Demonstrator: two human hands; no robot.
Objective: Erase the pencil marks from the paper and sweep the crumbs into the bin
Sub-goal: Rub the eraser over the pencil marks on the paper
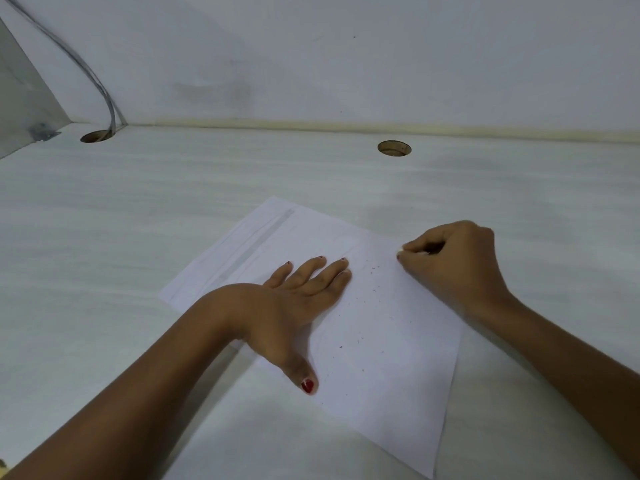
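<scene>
On desk (138, 220), centre: paper (381, 358), flat, long axis skewed from far left toward near right. Near-right corner almost at frame bottom.

Crumbs (375, 289) scattered over middle strip of sheet, between both hands. Faint grey marks (256, 244) toward far-left end; too pale to call pencil or crease.

Left hand (294, 306) flat on sheet, fingers straight, thumb splayed toward near side. Pinning paper, holding nothing.

Right hand (453, 261) at sheet's right edge, fingers curled, pinching small white sliver, probably eraser (420, 252). Mostly buried in fist, shape unreadable.

Key relation: crumbs just left of right hand and just right of left fingertips. Right hand nearer far end of crumb patch, left palm edge nearer lower part. Grey marks on opposite side of left hand from eraser, so a reach across or a re-pin needed if those still need rubbing out.

Judgement: erasing mostly done, sweep not yet started.

Bin nowhere in frame, so sweep direction unknown.

Beyond: right hole (394, 148) and left hole (97, 136) by back wall, cable (86, 71) dropping into left one.
</scene>
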